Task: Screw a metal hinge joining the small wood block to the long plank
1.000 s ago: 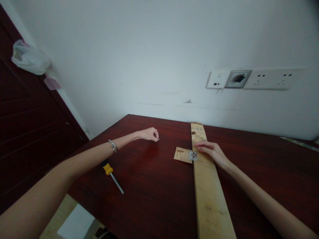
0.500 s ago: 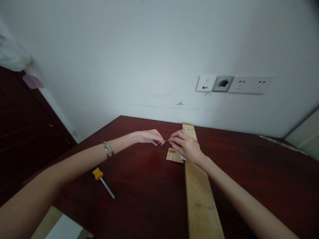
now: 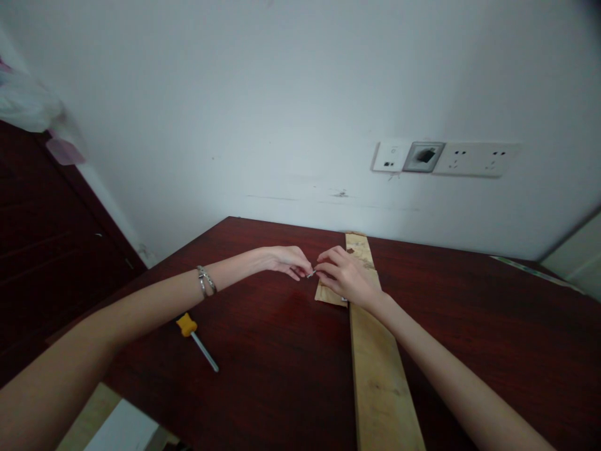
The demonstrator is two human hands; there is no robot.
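Observation:
My left hand point(image 3: 290, 260) pinches a tiny light-coloured piece point(image 3: 310, 274) that looks like metal, above the dark red table. From the right, the fingertips of my right hand point(image 3: 344, 274) meet the same piece, closed on it. A long wooden board point(image 3: 381, 376) runs under my right wrist toward the wall. Beside the board, a short flat wooden piece point(image 3: 330, 295) lies partly beneath my right hand, with a bit of metal showing at its edge. The rest of that metal is hidden.
A screwdriver point(image 3: 186, 324) with a yellow handle lies on the table point(image 3: 277, 351) at the left. Wall sockets point(image 3: 474, 160) are at the back right. A white box point(image 3: 123, 429) stands below the table's near left edge. A thin strip point(image 3: 535, 272) lies far right.
My right hand's fingertips have closed the small gap to the tiny piece held by my left hand. The view has shifted slightly.

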